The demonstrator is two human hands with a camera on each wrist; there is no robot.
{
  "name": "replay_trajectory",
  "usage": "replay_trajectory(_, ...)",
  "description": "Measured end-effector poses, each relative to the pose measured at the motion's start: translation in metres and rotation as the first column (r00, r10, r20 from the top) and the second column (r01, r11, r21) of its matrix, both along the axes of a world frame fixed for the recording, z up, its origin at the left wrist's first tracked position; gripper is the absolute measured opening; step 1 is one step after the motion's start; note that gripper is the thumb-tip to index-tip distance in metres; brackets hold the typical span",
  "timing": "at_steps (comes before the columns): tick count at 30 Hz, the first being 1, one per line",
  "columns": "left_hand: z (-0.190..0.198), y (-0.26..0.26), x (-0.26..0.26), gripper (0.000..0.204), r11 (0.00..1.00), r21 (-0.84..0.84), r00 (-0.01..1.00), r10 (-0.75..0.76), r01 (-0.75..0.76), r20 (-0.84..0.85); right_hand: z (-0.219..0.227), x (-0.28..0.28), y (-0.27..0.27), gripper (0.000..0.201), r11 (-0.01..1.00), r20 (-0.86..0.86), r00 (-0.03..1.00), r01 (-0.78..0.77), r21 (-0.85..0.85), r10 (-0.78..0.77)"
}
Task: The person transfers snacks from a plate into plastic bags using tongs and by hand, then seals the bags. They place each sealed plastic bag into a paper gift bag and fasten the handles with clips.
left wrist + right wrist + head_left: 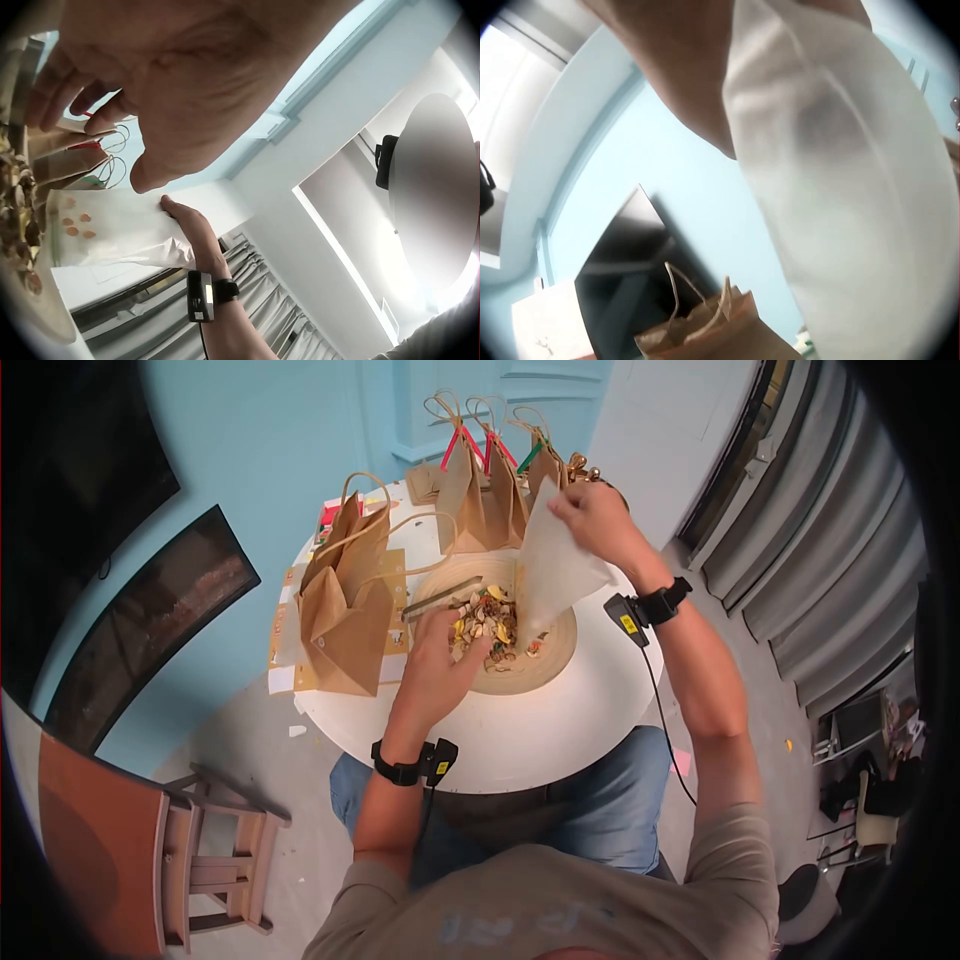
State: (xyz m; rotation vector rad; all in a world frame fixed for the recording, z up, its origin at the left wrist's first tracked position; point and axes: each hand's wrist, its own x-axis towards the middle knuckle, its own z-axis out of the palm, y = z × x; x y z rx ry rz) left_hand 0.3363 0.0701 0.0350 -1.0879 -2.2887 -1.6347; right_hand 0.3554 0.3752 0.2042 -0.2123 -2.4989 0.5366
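Observation:
My right hand [598,528] pinches a translucent white bag [562,568] by its upper edge, over the right side of a round woven-looking tray [545,672]. In the left wrist view, several orange-brown round spots show near the lower end of the bag [124,229]. My left hand [432,668] is at the near left of a pile of dried, potpourri-like pieces [488,622] on the tray, fingers spread and slightly bent, fingertips at the pile's edge. A flat strip [438,600] lies across the tray behind those fingers. The right wrist view shows the bag [840,195] close up.
A large brown paper bag [345,630] with looped handles stands at the left of the white round table [470,750]. Several smaller paper bags [468,500] with red and green trim stand at the back. Copper-coloured ornaments [582,466] sit behind them. A wooden chair [225,870] stands at lower left.

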Motion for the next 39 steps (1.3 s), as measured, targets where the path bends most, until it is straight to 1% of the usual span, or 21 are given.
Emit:
replay_trajectory(1, -0.002, 0.001, 0.001, 0.05, 1.0, -0.001, 1.0, 0.02, -0.02, -0.014, -0.001, -0.001, 0.0, 0.036, 1.0, -0.019, 1.0, -0.004, 0.005, 0.004)
replay_trajectory(2, -0.006, 0.0, 0.003, 0.05, 1.0, -0.002, 1.0, 0.024, -0.024, -0.005, 0.003, -0.001, 0.0, 0.037, 0.998, 0.081, 0.997, 0.004, -0.07, 0.002)
replay_trajectory(3, -0.007, 0.001, 0.002, 0.05, 1.0, -0.005, 1.0, 0.026, -0.027, -0.01, 0.002, -0.001, 0.003, 0.037, 0.997, 0.079, 0.997, 0.006, -0.072, -0.001)
replay_trajectory(5, -0.007, 0.002, -0.001, 0.049, 1.0, -0.004, 0.999, 0.031, -0.031, -0.016, 0.006, 0.0, -0.002, 0.037, 0.996, -0.061, 0.997, -0.045, -0.08, 0.04)
replay_trajectory(6, -0.008, 0.002, 0.001, 0.05, 1.0, -0.005, 1.0, 0.026, -0.026, -0.017, 0.016, 0.003, 0.0, 0.037, 0.982, 0.094, 0.995, 0.032, -0.184, -0.015)
replay_trajectory(7, -0.004, 0.003, 0.001, 0.05, 1.0, -0.007, 1.0, 0.019, -0.019, -0.025, 0.018, 0.005, -0.002, 0.037, 0.983, 0.092, 0.996, 0.032, -0.183, -0.015)
replay_trajectory(9, 0.006, 0.002, 0.005, 0.052, 1.0, -0.028, 0.999, -0.007, 0.008, 0.034, 0.021, 0.01, -0.005, 0.038, 0.982, -0.036, 0.999, -0.016, -0.187, 0.01)
replay_trajectory(13, 0.008, 0.006, 0.01, 0.056, 0.993, -0.05, 0.986, -0.099, 0.106, 0.131, 0.026, 0.019, -0.007, 0.039, 0.971, -0.01, 0.999, -0.054, -0.234, 0.053)
replay_trajectory(15, 0.006, 0.009, 0.014, 0.057, 0.994, -0.03, 0.984, -0.097, 0.103, 0.15, 0.023, 0.027, -0.015, 0.038, 0.909, -0.11, 0.99, -0.125, -0.397, 0.088)
replay_trajectory(17, 0.012, 0.012, 0.02, 0.058, 0.995, -0.011, 0.981, -0.096, 0.099, 0.167, 0.018, 0.032, -0.008, 0.038, 0.865, -0.135, 0.979, -0.197, -0.462, 0.151)
replay_trajectory(18, 0.017, 0.014, 0.023, 0.049, 0.982, 0.126, 0.945, -0.17, 0.139, 0.281, 0.017, 0.034, -0.006, 0.037, 0.812, -0.165, 0.964, -0.264, -0.52, 0.207)
replay_trajectory(19, 0.021, 0.014, 0.024, 0.04, 0.951, 0.264, 0.89, -0.256, 0.161, 0.378, 0.017, 0.039, -0.012, 0.037, 0.811, -0.167, 0.963, -0.267, -0.521, 0.21)
replay_trajectory(20, 0.02, 0.015, 0.021, 0.04, 0.951, 0.264, 0.891, -0.254, 0.16, 0.376, 0.018, 0.047, -0.022, 0.036, 0.764, -0.184, 0.956, -0.294, -0.574, 0.23)
replay_trajectory(21, 0.016, 0.016, 0.016, 0.034, 0.901, 0.395, 0.797, -0.37, 0.181, 0.478, 0.019, 0.052, -0.027, 0.035, 0.713, -0.203, 0.947, -0.32, -0.624, 0.248)
replay_trajectory(22, 0.014, 0.016, 0.013, 0.027, 0.835, 0.521, 0.679, -0.487, 0.178, 0.549, 0.018, 0.053, -0.024, 0.035, 0.712, -0.205, 0.947, -0.321, -0.624, 0.247)
replay_trajectory(25, 0.008, 0.015, 0.011, 0.017, 0.791, 0.594, 0.667, -0.521, 0.144, 0.533, 0.006, 0.057, -0.009, 0.034, 0.727, -0.227, 0.949, -0.314, -0.611, 0.22)
replay_trajectory(27, 0.006, 0.016, 0.013, 0.014, 0.801, 0.589, 0.716, -0.475, 0.11, 0.511, -0.002, 0.06, -0.005, 0.032, 0.62, -0.296, 0.935, -0.351, -0.702, 0.194)
replay_trajectory(30, 0.009, 0.013, 0.015, 0.011, 0.816, 0.574, 0.785, -0.4, 0.071, 0.472, -0.011, 0.066, 0.0, 0.031, 0.559, -0.323, 0.923, -0.383, -0.735, 0.208)
replay_trajectory(35, 0.021, 0.012, 0.02, 0.012, 0.786, 0.615, 0.803, -0.404, 0.06, 0.438, -0.027, 0.076, 0.014, 0.028, 0.55, -0.287, 0.92, -0.39, -0.739, 0.267)
replay_trajectory(37, 0.034, 0.013, 0.026, 0.011, 0.649, 0.758, 0.635, -0.557, -0.07, 0.536, -0.032, 0.079, 0.016, 0.027, 0.537, -0.267, 0.915, -0.395, -0.745, 0.303)
replay_trajectory(39, 0.029, 0.012, 0.024, 0.01, 0.636, 0.768, 0.63, -0.566, -0.075, 0.531, -0.036, 0.087, 0.015, 0.026, 0.484, -0.211, 0.909, -0.375, -0.791, 0.359)
